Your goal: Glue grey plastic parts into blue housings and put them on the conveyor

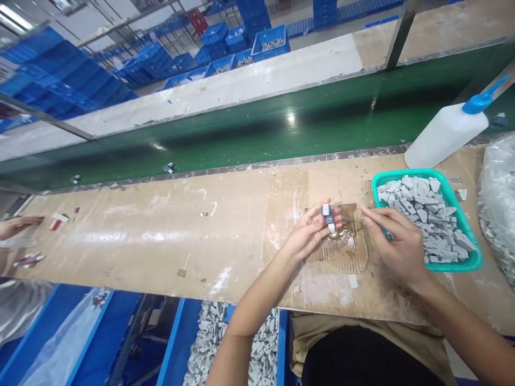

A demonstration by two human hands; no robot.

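Small part (pixel 328 214) slate-blue and white; basket (pixel 454 266) teal; pieces (pixel 430 214) grey; belt (pixel 257 128) green.

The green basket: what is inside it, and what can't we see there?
The basket holds heaped grey pieces. Its floor and the lower pieces are buried, and the right hand hides its near left corner.

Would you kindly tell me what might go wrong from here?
The left hand holds a small grey-and-blue piece above shiny, wet-looking cardboard; if it slipped, it might get smeared. The right hand is close beside the teal basket, heaped with grey pieces, so a bump could perhaps spill some.
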